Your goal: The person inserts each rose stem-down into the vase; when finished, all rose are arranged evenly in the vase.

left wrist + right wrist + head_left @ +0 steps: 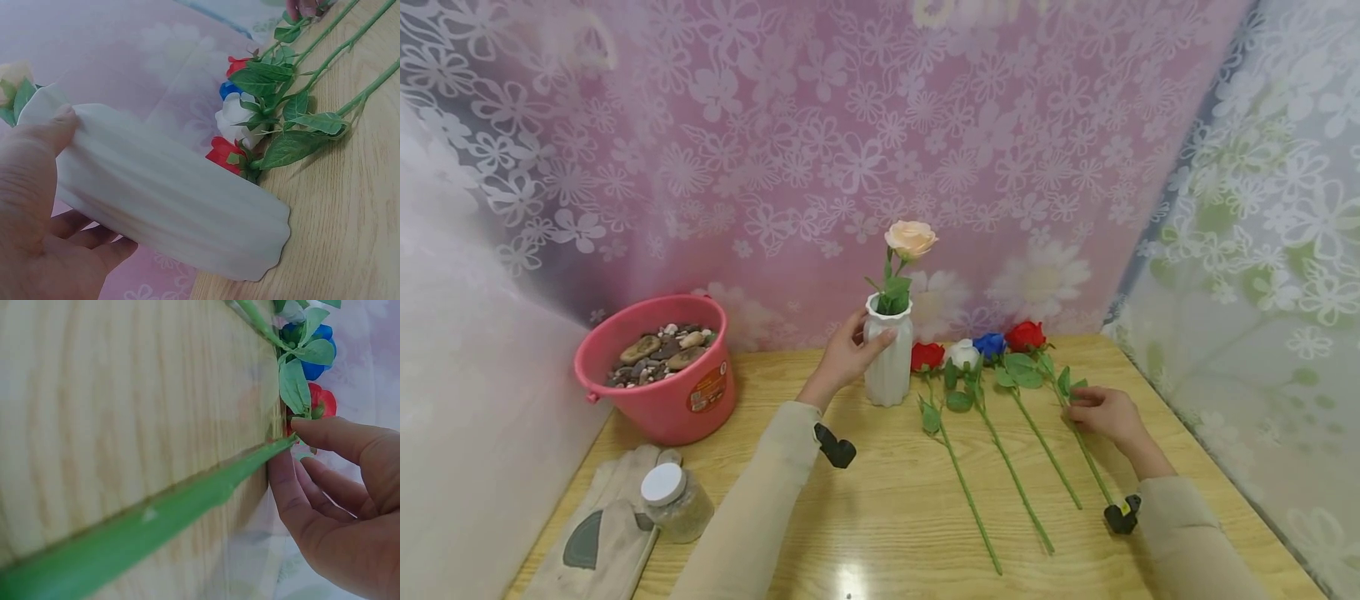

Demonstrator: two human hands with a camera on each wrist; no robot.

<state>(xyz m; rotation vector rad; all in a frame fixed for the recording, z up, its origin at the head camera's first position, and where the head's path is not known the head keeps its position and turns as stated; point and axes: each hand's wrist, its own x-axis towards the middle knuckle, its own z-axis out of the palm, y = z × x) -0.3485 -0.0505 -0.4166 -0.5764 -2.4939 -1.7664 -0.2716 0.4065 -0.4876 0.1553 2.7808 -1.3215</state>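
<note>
My left hand (847, 357) grips a white fluted vase (889, 371) that stands upright on the table. In the left wrist view the thumb lies along the side of the vase near its rim. A peach rose (912, 239) rises out of the vase, its lower stem hidden inside. At the right, my right hand (1108, 413) pinches the stem of the rightmost red rose (1026, 336) just below its leaves. The right wrist view shows its green stem (144, 528) running between thumb and fingers, close along the tabletop.
Beside it lie a blue rose (989, 345), a white rose (963, 356) and another red rose (927, 357), stems toward me. A pink bucket (658, 408) of stones stands at left, near a white-lidded jar (679, 504) and gloves (598, 533). A floral curtain (820, 167) hangs behind.
</note>
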